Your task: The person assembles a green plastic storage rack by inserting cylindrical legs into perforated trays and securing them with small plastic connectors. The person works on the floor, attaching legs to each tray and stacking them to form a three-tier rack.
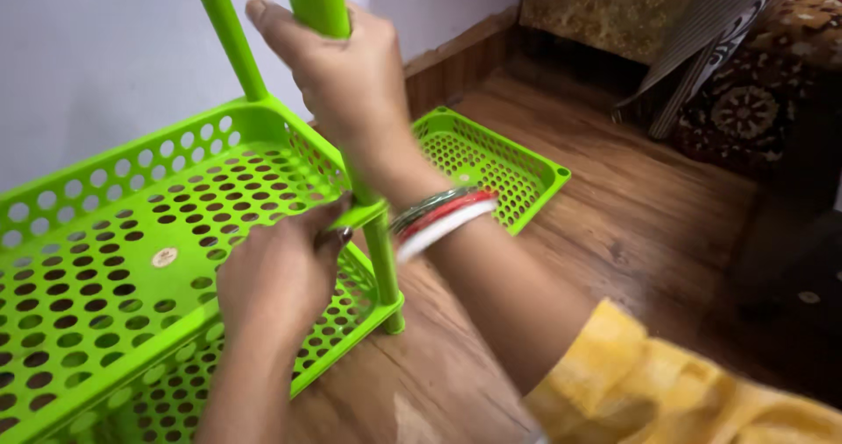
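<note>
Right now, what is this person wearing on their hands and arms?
The right hand has bangles at the wrist in green, red and white, and a yellow sleeve further up the arm. The left hand and forearm are bare.

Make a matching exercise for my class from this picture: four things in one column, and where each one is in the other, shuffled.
1. right hand
2. left hand
3. loose green tray
4. bangles

A. lying on the wooden floor
B. on the right wrist
C. gripping the upright green pole
D. at the corner of the upper perforated shelf

Pairs: 1-C, 2-D, 3-A, 4-B
</note>
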